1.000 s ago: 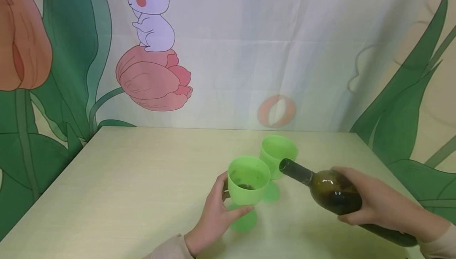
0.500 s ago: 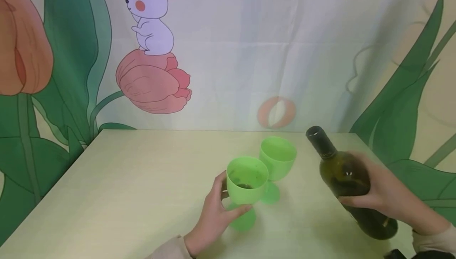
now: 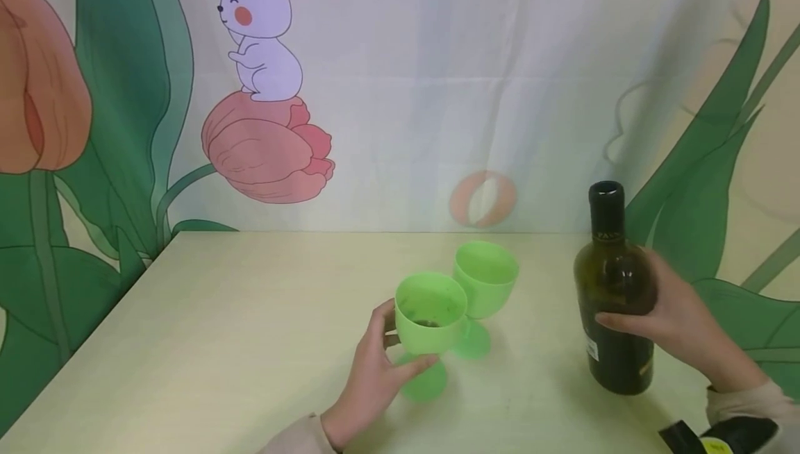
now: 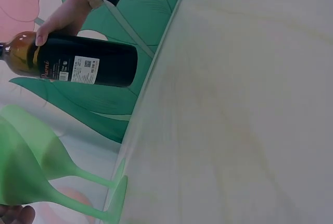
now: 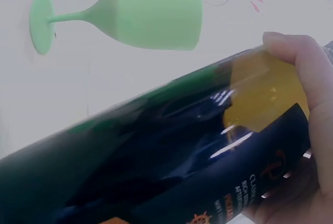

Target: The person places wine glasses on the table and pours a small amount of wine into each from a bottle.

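Note:
My left hand [image 3: 375,377] holds a light green plastic goblet [image 3: 431,312] by its bowl, fingers behind and thumb in front. A little dark liquid shows at the bottom of the bowl. Its foot appears to be on the table. Just behind, to the right, stands a second green goblet [image 3: 485,280], overlapped by the first in the head view. My right hand [image 3: 671,322] grips a dark wine bottle [image 3: 615,301] round its body. The bottle is nearly upright with an open mouth. In the left wrist view the bottle's base [image 4: 132,65] looks raised off the table.
The pale tabletop [image 3: 219,336] stretches left of the goblets and in front of them. A printed cloth [image 3: 400,93] with tulips and a rabbit hangs behind and around the table. A black strap [image 3: 744,433] is on my right wrist.
My right hand has swung the bottle from a steep tilt over the goblets back to nearly upright, moving it right. My left hand and both goblets have stayed in place.

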The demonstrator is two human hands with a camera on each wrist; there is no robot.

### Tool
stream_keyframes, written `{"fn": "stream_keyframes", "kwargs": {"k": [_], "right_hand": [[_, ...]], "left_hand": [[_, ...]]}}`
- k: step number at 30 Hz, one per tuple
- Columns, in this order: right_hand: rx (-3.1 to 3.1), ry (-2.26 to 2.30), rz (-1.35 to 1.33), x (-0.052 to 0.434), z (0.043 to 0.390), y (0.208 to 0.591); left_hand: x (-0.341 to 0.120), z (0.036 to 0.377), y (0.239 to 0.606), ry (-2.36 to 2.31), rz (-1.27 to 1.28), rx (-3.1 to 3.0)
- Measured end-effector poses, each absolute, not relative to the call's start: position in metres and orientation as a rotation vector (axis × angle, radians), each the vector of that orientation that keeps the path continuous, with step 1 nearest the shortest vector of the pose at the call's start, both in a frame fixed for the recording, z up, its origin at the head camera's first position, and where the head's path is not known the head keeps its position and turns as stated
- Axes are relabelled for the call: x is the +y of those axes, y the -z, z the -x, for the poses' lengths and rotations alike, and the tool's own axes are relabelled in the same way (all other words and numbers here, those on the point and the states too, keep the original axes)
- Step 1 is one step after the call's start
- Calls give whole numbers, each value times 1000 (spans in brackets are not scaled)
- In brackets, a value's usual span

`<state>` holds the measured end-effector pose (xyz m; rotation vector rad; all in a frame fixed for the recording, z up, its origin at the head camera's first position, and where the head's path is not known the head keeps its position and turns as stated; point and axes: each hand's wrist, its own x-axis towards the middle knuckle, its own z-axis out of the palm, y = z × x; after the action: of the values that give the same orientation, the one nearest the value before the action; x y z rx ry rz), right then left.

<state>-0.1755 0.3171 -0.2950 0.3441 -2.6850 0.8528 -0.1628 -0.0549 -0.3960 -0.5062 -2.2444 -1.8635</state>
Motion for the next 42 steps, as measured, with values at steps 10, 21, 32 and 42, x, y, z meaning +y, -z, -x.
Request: {"fn": "stream_keyframes", "kwargs": {"k": [10,21,32,42], "right_hand": [[-2603,-989,-268,314,189,304],[-2532,-1062,-235,311,201,317],[-2511,-1067,-220,313,210,324],[-2502,-1106,-200,321,220,331]], "left_hand": [[-57,167,397,1839,488,-2214],[-58,172,395,1818,483,-2213],[-61,175,395,1826,456,-2219],[-62,176,396,1827,439,-2228]]}}
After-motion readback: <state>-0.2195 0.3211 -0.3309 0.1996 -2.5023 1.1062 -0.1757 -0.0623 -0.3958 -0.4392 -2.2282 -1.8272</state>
